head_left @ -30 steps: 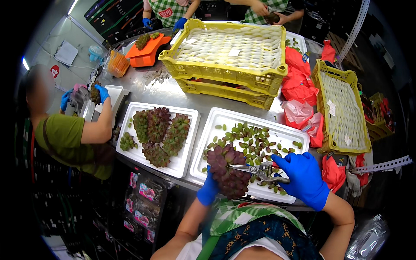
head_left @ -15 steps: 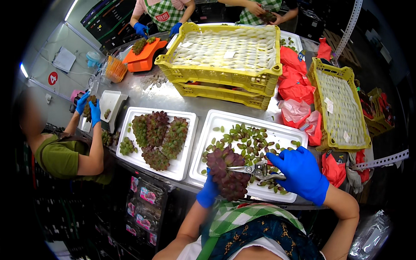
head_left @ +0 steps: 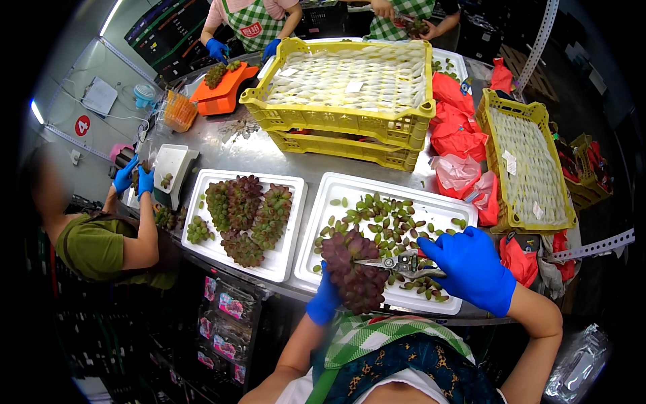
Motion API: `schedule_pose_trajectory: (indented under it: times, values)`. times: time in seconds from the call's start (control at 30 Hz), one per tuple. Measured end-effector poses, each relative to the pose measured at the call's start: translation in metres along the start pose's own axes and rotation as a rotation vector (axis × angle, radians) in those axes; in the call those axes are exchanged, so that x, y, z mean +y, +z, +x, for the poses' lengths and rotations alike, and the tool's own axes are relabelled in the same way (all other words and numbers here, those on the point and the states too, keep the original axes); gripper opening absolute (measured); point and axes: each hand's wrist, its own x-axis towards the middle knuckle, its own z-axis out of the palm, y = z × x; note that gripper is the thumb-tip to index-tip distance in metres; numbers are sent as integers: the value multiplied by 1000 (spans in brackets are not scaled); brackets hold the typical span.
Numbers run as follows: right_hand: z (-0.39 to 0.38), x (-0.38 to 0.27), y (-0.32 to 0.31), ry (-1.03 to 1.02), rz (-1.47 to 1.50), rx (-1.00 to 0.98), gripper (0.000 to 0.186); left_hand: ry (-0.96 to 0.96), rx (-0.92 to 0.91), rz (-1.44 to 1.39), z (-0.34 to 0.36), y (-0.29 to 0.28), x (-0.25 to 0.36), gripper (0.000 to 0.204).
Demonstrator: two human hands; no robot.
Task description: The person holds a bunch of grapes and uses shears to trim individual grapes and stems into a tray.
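A dark red bunch of grapes (head_left: 354,268) hangs over the near left part of a white tray (head_left: 321,209). My left hand (head_left: 326,296), in a blue glove, holds the bunch from its left and lower side, most of the fingers hidden behind it. My right hand (head_left: 474,268), gloved too, is closed round the handles of metal snips (head_left: 406,263). The blades point left and reach the bunch's right side. Loose green and reddish grapes (head_left: 384,217) lie scattered over the tray beneath.
To the left, another white tray (head_left: 286,269) bears several grape bunches (head_left: 243,215). Stacked yellow crates (head_left: 343,121) stand behind, with red bags (head_left: 457,138) and another yellow crate (head_left: 501,175) at right. A co-worker (head_left: 101,236) handles grapes by a scale (head_left: 171,176); others stand across the table.
My hands, the bunch and the snips have hardly moved. At left, the co-worker's gloved hands have shifted slightly left with the grapes.
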Motion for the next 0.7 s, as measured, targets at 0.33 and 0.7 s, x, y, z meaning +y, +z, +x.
schedule_pose_trajectory:
  times: [0.33, 0.7]
  values:
    - [6, -8, -19, -23, -201, 188, 42, -93, 40, -510, 0, 12, 5, 46]
    - [17, -17, -30, -113, -329, 243, 11, -16, -21, 50, -3, -2, -3, 41]
